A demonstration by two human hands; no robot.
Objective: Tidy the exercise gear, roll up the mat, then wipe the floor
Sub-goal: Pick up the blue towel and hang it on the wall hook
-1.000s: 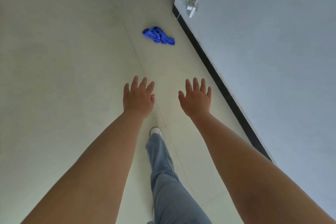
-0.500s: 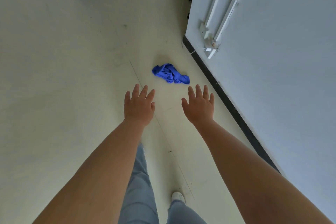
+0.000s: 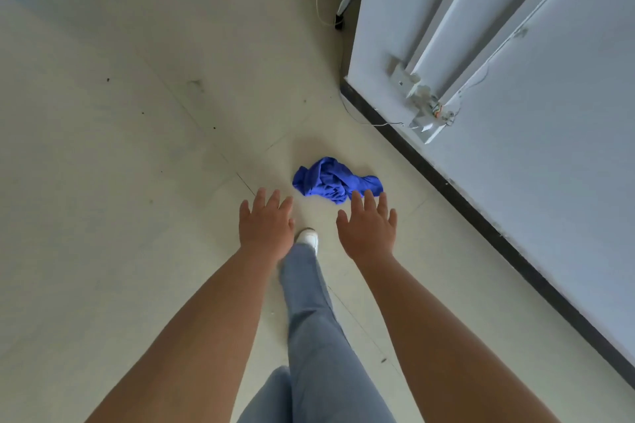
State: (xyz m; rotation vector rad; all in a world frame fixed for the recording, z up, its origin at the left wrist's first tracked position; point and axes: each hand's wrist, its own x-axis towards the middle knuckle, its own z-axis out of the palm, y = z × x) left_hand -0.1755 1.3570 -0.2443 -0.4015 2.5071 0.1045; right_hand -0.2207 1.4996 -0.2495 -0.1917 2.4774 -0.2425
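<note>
Bright, even daylight; soft shadows, slight motion blur, wide-angle bending at edges.

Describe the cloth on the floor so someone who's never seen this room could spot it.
Find the grey wall with its black baseboard on the right. Beside it, on the pale floor, lies a crumpled cloth. It is the only deep blue thing there.

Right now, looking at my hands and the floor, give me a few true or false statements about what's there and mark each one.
1. The blue cloth lies crumpled on the floor. True.
2. The right hand grips the cloth. False: its fingers are straight and hold nothing.
3. The left hand is empty, fingers spread. True.
4. The cloth lies left of both hands. False: it lies ahead of them, nearer the right hand.
5. A white shoe shows between the hands. True.
</note>
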